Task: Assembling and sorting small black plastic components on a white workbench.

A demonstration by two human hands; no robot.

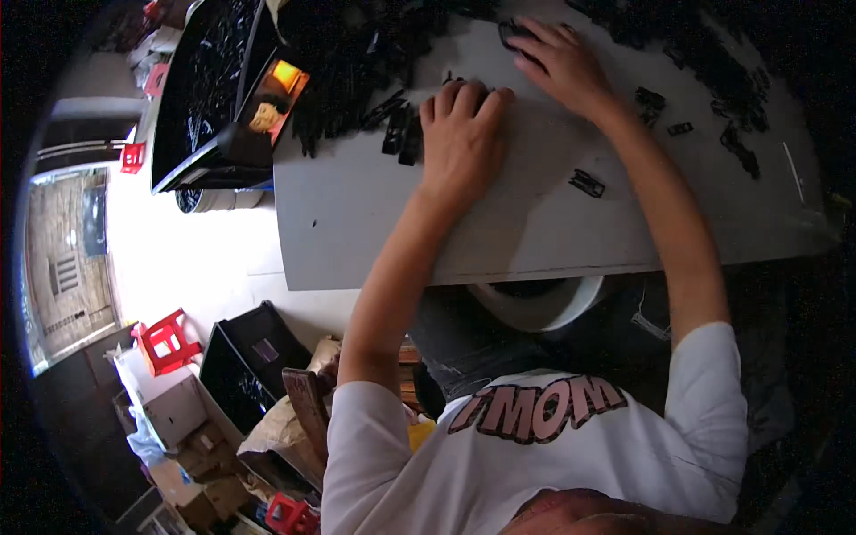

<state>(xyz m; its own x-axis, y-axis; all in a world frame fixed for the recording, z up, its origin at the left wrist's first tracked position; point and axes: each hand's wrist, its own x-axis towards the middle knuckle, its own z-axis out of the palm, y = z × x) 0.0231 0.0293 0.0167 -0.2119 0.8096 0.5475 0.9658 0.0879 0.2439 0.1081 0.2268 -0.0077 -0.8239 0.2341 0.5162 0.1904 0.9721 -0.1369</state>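
Observation:
My left hand (464,134) lies on the grey tabletop (374,223) with its fingers curled down; something dark shows at the fingertips, but what it is stays hidden. Beside that hand are black plastic pieces (403,138). Farther away and to the right, my right hand (568,71) has its fingers closed on a small black plastic piece (514,34). A slotted black piece (587,183) rests between my forearms, while a smaller one (680,128) and a black cluster (650,105) sit right of my right wrist.
Heaps of black pieces cover the table's far left (348,71) and far right (713,71). A lit screen (278,96) leans by a full black bin (209,80) at the left. Below the table edge are a white bucket (571,308), a black crate (259,352) and a red stool (168,343).

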